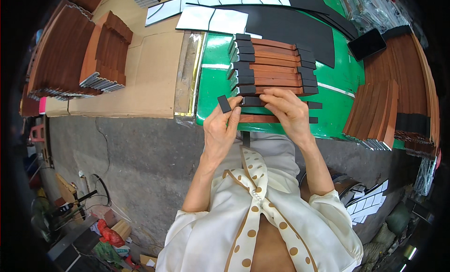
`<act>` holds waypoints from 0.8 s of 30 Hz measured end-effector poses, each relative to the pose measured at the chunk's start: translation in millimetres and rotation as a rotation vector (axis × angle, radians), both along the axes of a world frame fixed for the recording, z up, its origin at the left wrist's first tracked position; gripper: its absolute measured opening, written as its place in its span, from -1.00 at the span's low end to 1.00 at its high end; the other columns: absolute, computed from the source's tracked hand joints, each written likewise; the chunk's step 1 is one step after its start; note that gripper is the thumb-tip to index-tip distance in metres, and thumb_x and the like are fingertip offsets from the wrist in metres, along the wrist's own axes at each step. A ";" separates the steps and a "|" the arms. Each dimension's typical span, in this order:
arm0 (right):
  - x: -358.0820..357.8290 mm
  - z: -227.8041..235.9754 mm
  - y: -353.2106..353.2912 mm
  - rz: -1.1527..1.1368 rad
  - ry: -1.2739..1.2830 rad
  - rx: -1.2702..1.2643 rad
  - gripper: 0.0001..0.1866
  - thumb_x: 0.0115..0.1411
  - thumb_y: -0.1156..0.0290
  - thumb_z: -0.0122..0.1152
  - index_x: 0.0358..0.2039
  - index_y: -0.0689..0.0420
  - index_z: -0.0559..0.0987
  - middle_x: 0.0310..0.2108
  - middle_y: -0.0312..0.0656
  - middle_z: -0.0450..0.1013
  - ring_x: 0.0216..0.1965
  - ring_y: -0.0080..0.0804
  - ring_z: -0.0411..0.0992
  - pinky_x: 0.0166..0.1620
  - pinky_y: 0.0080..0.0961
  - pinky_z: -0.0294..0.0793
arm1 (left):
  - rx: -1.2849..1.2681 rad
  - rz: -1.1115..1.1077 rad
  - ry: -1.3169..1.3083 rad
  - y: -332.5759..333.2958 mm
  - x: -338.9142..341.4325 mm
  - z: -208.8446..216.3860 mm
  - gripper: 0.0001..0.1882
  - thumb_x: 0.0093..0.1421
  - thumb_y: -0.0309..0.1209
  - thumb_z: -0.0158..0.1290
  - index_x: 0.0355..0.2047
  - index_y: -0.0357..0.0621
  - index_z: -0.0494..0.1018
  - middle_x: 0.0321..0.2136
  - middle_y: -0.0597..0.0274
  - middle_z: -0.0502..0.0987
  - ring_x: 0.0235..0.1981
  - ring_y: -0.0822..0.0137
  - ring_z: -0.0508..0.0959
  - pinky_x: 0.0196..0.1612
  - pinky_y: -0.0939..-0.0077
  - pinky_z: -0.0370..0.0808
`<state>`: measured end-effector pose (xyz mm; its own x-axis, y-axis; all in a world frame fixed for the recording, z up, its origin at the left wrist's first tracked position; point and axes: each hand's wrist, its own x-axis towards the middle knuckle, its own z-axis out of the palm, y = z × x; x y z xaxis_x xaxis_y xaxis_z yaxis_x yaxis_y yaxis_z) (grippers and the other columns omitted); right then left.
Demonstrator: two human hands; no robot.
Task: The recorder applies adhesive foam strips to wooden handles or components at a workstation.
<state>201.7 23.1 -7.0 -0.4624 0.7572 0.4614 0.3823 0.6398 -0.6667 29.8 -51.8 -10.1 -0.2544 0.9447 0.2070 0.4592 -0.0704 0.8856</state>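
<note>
My left hand (220, 125) is closed, a small black rectangular pad (224, 104) held at its fingers. Its thumb and index tip meet the left end of a reddish-brown wooden strip, where a black pad (252, 102) wraps the end. From the other side my right hand (291, 113) bends over the same strip, fingertips pressed on that pad and hiding the strip's middle. Nearest me lies another wooden strip (260, 118), black at its right end. Beyond my hands, several wooden strips (275, 65) with black pads at both ends lie in a row.
The green table (213, 91) carries black foam sheets (293, 30) and white-backed sheets (213, 19) at the back. Stacks of wooden strips stand on cardboard (150, 79) at left and at the right edge (372, 115). A black phone (367, 44) lies at far right.
</note>
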 end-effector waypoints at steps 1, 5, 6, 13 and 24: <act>0.0 -2.1 -1.2 0.008 -0.055 0.069 -0.70 -0.11 0.61 0.28 -0.28 0.14 0.62 -0.25 -0.17 0.50 -0.25 -0.27 0.48 -0.26 -0.45 0.50 | 0.013 -0.002 -0.020 0.0 0.3 -0.3 -0.77 0.21 -0.46 0.02 -0.17 -0.34 0.50 -0.20 -0.02 0.54 -0.24 0.09 0.56 -0.21 0.37 0.48; -3.9 -1.6 -4.1 -0.008 -0.145 0.190 -0.67 -0.16 0.65 0.24 -0.30 0.11 0.61 -0.25 -0.18 0.48 -0.27 -0.27 0.47 -0.31 -0.44 0.51 | 0.144 -0.083 0.113 2.3 0.1 -3.1 -0.73 0.15 -0.47 0.08 -0.13 -0.25 0.49 -0.21 0.00 0.52 -0.19 0.09 0.54 -0.19 0.32 0.47; -5.3 -0.6 -6.0 -0.028 -0.171 0.214 -0.66 -0.18 0.65 0.23 -0.31 0.11 0.61 -0.25 -0.19 0.47 -0.27 -0.27 0.46 -0.33 -0.44 0.51 | 0.141 -0.084 0.114 1.7 0.2 -5.3 -0.73 0.15 -0.47 0.08 -0.13 -0.25 0.49 -0.21 0.00 0.52 -0.19 0.09 0.54 -0.19 0.32 0.47; -4.7 12.3 -5.2 -0.025 -0.168 0.132 -0.73 -0.14 0.65 0.22 -0.34 0.15 0.59 -0.26 -0.18 0.46 -0.27 -0.23 0.45 -0.28 -0.38 0.49 | 0.119 -0.089 0.242 0.5 -6.1 -4.5 -0.74 0.08 -0.44 0.14 -0.18 -0.12 0.52 -0.18 0.13 0.50 -0.24 0.09 0.52 -0.19 0.29 0.42; -33.1 33.5 -45.4 0.055 0.128 -0.299 -0.65 -0.08 0.48 0.38 -0.25 0.27 0.51 -0.40 -0.14 0.47 -0.41 -0.37 0.50 -0.37 -0.52 0.55 | 0.275 0.104 0.837 -13.0 3.6 5.3 -0.66 -0.14 -0.59 0.09 -0.26 -0.25 0.51 -0.12 0.21 0.45 -0.07 0.22 0.45 -0.09 0.14 0.27</act>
